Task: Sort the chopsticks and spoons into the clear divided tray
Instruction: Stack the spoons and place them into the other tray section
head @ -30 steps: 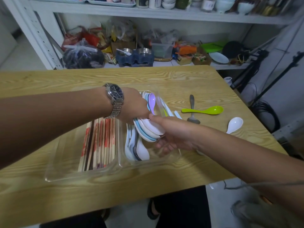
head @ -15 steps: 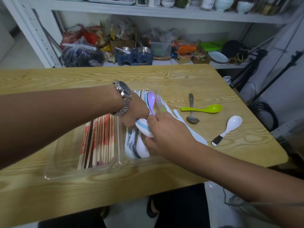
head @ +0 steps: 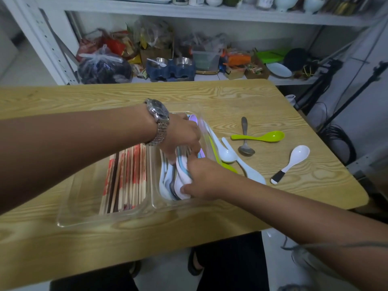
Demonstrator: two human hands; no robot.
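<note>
The clear divided tray [head: 84, 219] lies on the wooden table. Its left compartment holds several chopsticks [head: 128, 177]. The right compartment holds a stack of white and blue spoons [head: 180, 177]. My left hand [head: 180, 137], with a metal watch on the wrist, reaches into the spoon compartment and its fingers curl onto the spoon handles. My right hand [head: 205, 179] grips the bowls of the stacked spoons at the near end. To the right of the tray lie a white spoon [head: 227, 155], a metal spoon [head: 245, 141], a green spoon [head: 264, 137] and a white spoon with a black handle [head: 294, 160].
A white shelf [head: 210, 12] behind the table carries bags, boxes and bowls. Tripod legs and cables [head: 340, 141] stand at the right of the table. The table's right edge [head: 344, 164] is close to the loose spoons.
My right hand has moved further into the spoon compartment and closed over the spoon bowls. My left hand has slid toward the far end of the stack. More loose spoons show beside the tray.
</note>
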